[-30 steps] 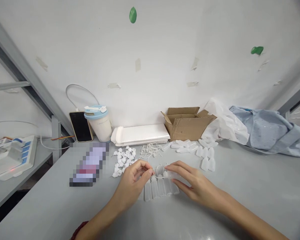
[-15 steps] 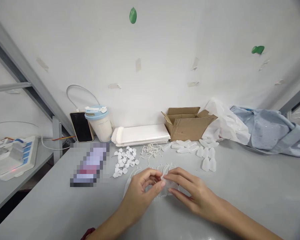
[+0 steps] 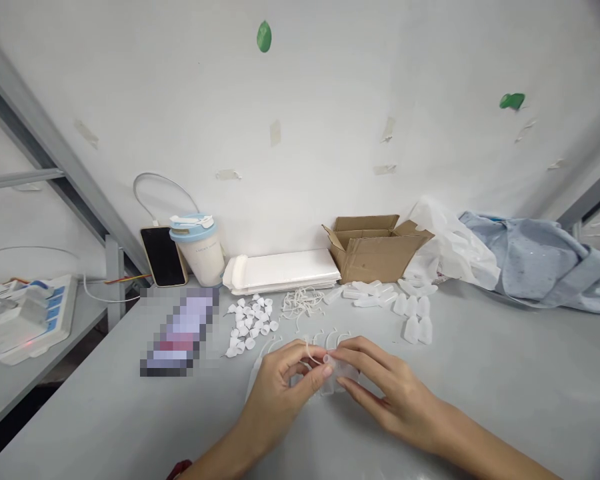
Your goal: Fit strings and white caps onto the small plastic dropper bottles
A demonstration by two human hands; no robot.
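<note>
At the front middle of the table, my left hand (image 3: 283, 387) pinches a small translucent plastic tube (image 3: 327, 383) between thumb and forefinger, its round open end facing up. A thin white strap (image 3: 309, 354) curves over the left forefinger by that opening. My right hand (image 3: 387, 383) is closed in from the other side, its fingertips on the tube's rim and side. Behind and under both hands lie several similar translucent pieces (image 3: 255, 373) with curved thin straps, partly hidden by the fingers.
Behind the hands lie white caps (image 3: 250, 325), a heap of thin straps (image 3: 303, 303) and loose translucent sleeves (image 3: 418, 320). Further back stand a cup (image 3: 203, 257), a phone (image 3: 164, 257), flat white packs (image 3: 285, 272), an open carton (image 3: 375, 257), a plastic bag (image 3: 455, 250) and blue cloth (image 3: 535, 260).
The strap at the tube's mouth has swung left over my left forefinger, and the round opening now shows. Both hands have stayed nearly in place.
</note>
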